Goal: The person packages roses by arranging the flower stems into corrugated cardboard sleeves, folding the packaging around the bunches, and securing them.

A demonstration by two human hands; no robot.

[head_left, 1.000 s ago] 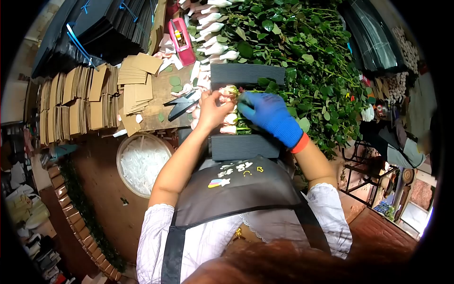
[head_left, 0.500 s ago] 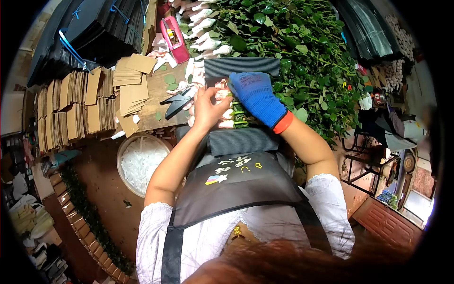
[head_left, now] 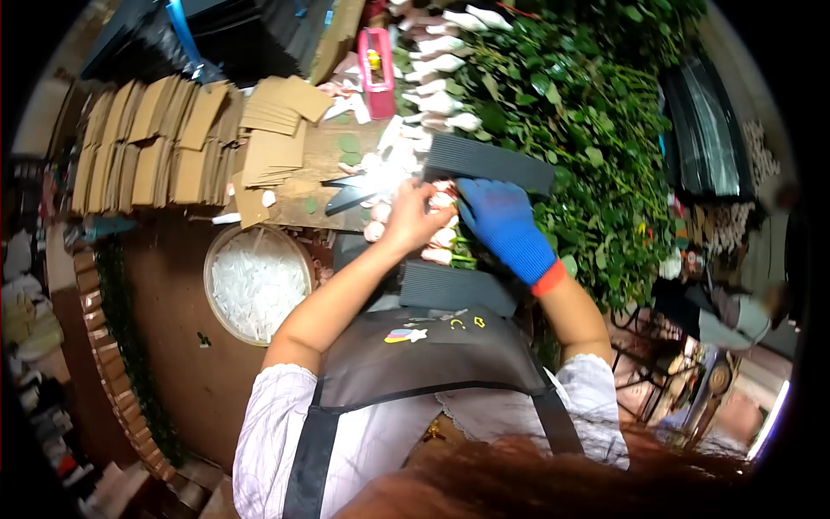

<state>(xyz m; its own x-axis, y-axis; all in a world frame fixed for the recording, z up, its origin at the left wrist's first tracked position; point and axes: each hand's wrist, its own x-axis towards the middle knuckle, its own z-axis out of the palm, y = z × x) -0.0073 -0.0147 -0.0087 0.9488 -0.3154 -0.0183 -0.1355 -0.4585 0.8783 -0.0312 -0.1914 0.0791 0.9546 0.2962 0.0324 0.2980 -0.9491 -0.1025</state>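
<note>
The pale pink roses (head_left: 438, 256) lie in a short row near the table's (head_left: 327, 164) near edge, between two ridged black flaps (head_left: 488, 165), heads to the left and green stems to the right. The bare left hand (head_left: 417, 216) is at the far part of the row, its thumb and fingers curved in and touching a rose head; I cannot tell whether its grip is closed on it. The right hand, in a blue glove (head_left: 504, 221) with an orange cuff, has its fingertips just beside the same heads, on the stem side; whether its grip is together or apart I cannot make out.

Dark-bladed scissors (head_left: 347, 195) lie left of the bare hand, with petals around them. Farther back are a pink holder (head_left: 377, 95) and a row of white-wrapped blooms (head_left: 439, 66), their leafy stems (head_left: 588, 173) spreading toward the table's right side. Stacks of cardboard (head_left: 156, 156) stand along the left end, loose cards (head_left: 275, 156) beside them. Below the near edge, a round tub (head_left: 211, 296) holds white strips (head_left: 259, 281).
</note>
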